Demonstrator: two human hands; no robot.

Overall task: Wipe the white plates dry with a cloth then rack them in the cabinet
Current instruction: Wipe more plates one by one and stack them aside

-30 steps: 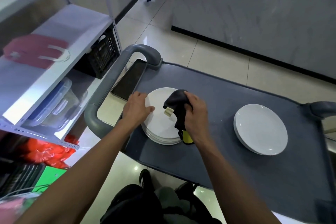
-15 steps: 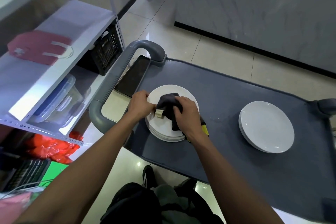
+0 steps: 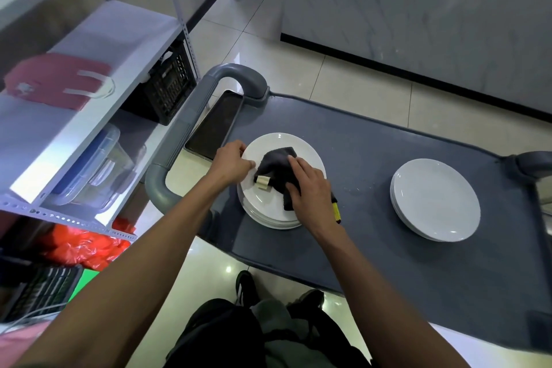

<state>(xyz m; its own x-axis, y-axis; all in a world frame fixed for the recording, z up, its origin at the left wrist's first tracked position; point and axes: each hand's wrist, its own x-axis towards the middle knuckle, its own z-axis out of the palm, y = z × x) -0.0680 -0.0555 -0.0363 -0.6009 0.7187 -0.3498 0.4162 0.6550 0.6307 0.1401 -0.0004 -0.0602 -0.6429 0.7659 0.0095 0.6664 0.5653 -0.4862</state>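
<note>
A stack of white plates sits on the left part of the grey cart top. A dark cloth with a pale tag lies flat on the top plate. My right hand presses down on the cloth. My left hand pinches the top plate's left rim. A second stack of white plates rests on the right side of the cart.
A dark tray lies at the cart's left end beside its grey handle. A white metal shelf on the left holds a red bag, a clear lidded bin and a black crate. Tiled floor surrounds the cart.
My right hand went from holding the bunched cloth above the plate to pressing it flat on the plate's middle. My left hand stayed on the rim. The view shifted slightly.
</note>
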